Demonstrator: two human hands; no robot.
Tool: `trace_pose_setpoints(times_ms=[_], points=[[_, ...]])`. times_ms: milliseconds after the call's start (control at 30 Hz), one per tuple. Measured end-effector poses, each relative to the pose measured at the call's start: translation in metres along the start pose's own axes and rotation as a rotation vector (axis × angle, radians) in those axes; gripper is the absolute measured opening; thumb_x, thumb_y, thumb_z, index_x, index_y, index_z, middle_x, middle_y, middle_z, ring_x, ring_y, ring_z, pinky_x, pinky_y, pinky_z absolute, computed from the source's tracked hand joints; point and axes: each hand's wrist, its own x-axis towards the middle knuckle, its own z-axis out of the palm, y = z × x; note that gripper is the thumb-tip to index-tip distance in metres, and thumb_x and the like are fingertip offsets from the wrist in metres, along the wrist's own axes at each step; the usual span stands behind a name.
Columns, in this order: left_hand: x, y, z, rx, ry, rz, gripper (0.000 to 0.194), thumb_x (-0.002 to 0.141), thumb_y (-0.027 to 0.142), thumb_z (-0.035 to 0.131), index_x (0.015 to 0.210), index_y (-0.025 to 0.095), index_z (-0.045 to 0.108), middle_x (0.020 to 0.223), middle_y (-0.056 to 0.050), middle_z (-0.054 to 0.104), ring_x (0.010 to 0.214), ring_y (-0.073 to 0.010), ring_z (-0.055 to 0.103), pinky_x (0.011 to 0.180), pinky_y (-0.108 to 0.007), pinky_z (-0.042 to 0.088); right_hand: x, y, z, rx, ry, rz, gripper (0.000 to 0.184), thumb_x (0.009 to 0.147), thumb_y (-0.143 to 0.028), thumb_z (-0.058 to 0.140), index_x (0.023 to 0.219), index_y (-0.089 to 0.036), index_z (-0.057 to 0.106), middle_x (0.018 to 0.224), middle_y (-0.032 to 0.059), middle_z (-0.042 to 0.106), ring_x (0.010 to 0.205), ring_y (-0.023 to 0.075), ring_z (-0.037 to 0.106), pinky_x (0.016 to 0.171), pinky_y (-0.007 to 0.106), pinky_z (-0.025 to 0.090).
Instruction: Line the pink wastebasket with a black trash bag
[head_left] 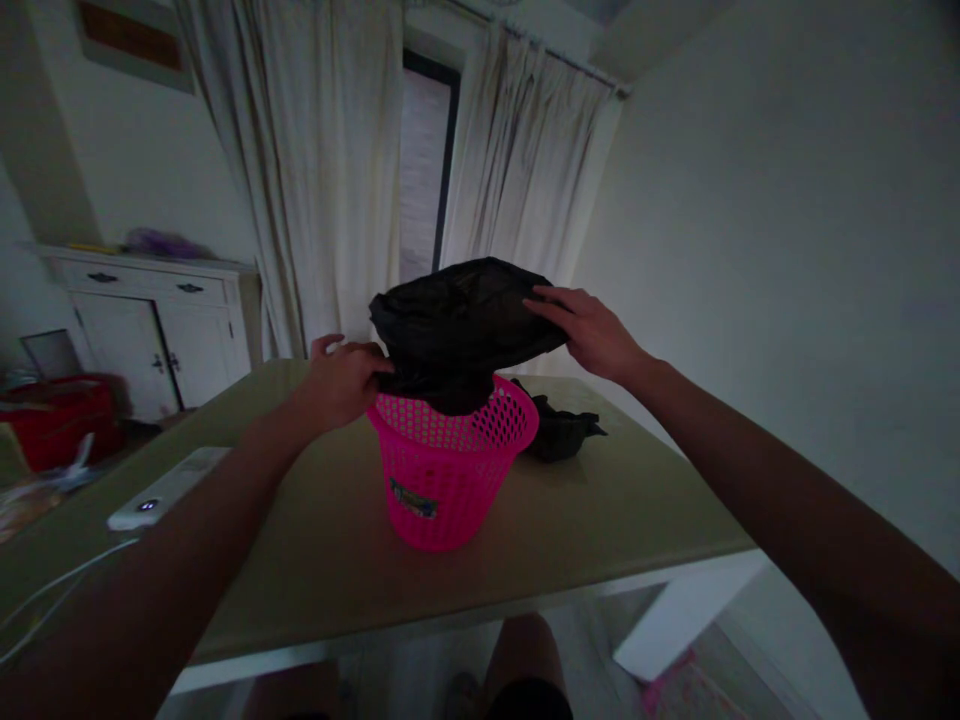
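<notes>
A black plastic bag (pixel 465 325) is spread open between my hands, its mouth facing up. The bag's lower part hangs into the top of a pink perforated plastic basket (pixel 442 490), which stands upright on the table. My left hand (pixel 345 378) pinches the bag's near left edge, close to the basket's rim. On the right, my right hand (pixel 581 325) grips the bag's edge, fingers over the rim and thumb out of sight. Behind the basket lies another black plastic bundle (pixel 562 432), crumpled on the tabletop.
The table (pixel 315 560) has a greenish top and a white leg at right. A white power strip (pixel 169 490) with a cable lies at its left. Beyond are a white cabinet (pixel 195 330), a red container (pixel 60 420) and pale curtains (pixel 322 180). A wall rises on the right.
</notes>
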Motion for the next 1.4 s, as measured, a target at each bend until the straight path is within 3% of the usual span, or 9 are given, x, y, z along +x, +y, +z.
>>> trace_pose_setpoints(times_ms=[133,267,467,733,867,967,1133,1267,1400], points=[[0.001,-0.015,-0.019,-0.196,-0.464,-0.021,0.04,0.086,0.034,0.061,0.119,0.028,0.083,0.12,-0.005,0.083,0.114,-0.0336,0.075,0.109,-0.052,0.052,-0.009,0.03,-0.001,0.101,0.201,0.383,0.052,0.081,-0.008,0.051,0.125,-0.019,0.076,0.135,0.0148,0.074,0.129,0.0352,0.067,0.116,0.064,0.052],[0.006,0.009,-0.024,-0.508,-0.47,0.098,0.06,0.096,0.062,0.057,0.14,0.024,0.071,0.137,-0.006,0.078,0.119,-0.0278,0.072,0.097,-0.034,0.056,-0.004,0.018,0.003,0.634,0.198,0.856,0.034,0.092,-0.028,0.051,0.117,-0.023,0.072,0.112,0.0103,0.078,0.096,0.0287,0.076,0.088,0.051,0.067],[0.015,0.062,0.003,-0.268,-0.731,0.137,0.067,0.099,0.077,0.043,0.084,0.021,0.077,0.092,-0.01,0.082,0.085,-0.028,0.074,0.076,-0.036,0.053,0.007,-0.02,-0.005,1.232,0.048,0.802,0.03,0.095,-0.048,0.066,0.109,-0.023,0.074,0.111,0.0094,0.08,0.097,0.0226,0.077,0.098,0.045,0.066],[0.012,0.017,-0.005,-0.247,-0.171,-0.008,0.036,0.093,0.058,0.056,0.091,0.026,0.072,0.095,-0.01,0.081,0.089,-0.0321,0.076,0.078,-0.041,0.054,-0.043,-0.007,-0.007,1.261,-0.591,0.624,0.057,0.069,-0.022,0.095,0.125,-0.022,0.081,0.126,0.0085,0.081,0.112,0.0235,0.078,0.104,0.039,0.062],[0.014,0.012,0.003,-0.364,0.086,-0.092,0.055,0.085,0.06,0.07,0.122,0.021,0.062,0.119,-0.017,0.077,0.105,-0.0342,0.075,0.088,-0.047,0.058,-0.055,-0.021,0.005,1.35,-0.563,0.552,0.055,0.078,-0.022,0.091,0.131,-0.025,0.079,0.14,0.0086,0.076,0.126,0.022,0.074,0.111,0.038,0.059],[0.017,0.018,0.014,-0.444,0.056,0.085,0.06,0.08,0.05,0.075,0.131,0.021,0.061,0.135,-0.019,0.072,0.122,-0.0347,0.07,0.104,-0.052,0.056,-0.054,-0.041,0.013,1.349,-0.476,0.531,0.05,0.082,-0.024,0.088,0.13,-0.025,0.079,0.14,0.0083,0.076,0.128,0.0232,0.072,0.115,0.04,0.056],[0.018,0.026,0.013,-0.685,-0.036,0.105,0.033,0.091,0.046,0.063,0.114,0.023,0.071,0.124,-0.011,0.076,0.122,-0.0298,0.07,0.11,-0.049,0.054,-0.054,-0.057,0.025,1.316,-0.231,0.559,0.033,0.092,-0.03,0.076,0.124,-0.024,0.079,0.126,0.0081,0.081,0.113,0.0237,0.077,0.111,0.047,0.059],[0.01,0.032,-0.001,-0.996,0.082,-0.126,0.034,0.095,0.052,0.059,0.1,0.022,0.073,0.106,-0.009,0.079,0.102,-0.0288,0.072,0.101,-0.048,0.058,-0.065,-0.043,0.03,1.053,-0.185,0.335,0.046,0.085,-0.029,0.085,0.13,-0.025,0.077,0.143,0.0102,0.074,0.135,0.028,0.069,0.12,0.052,0.052],[-0.006,0.026,-0.015,-1.091,0.09,-0.035,0.034,0.09,0.051,0.059,0.088,0.022,0.075,0.111,-0.013,0.078,0.109,-0.034,0.071,0.099,-0.05,0.058,-0.085,-0.031,0.032,0.716,-0.169,0.127,0.055,0.081,-0.021,0.083,0.135,-0.024,0.074,0.145,0.0137,0.072,0.136,0.0314,0.068,0.119,0.055,0.052]])
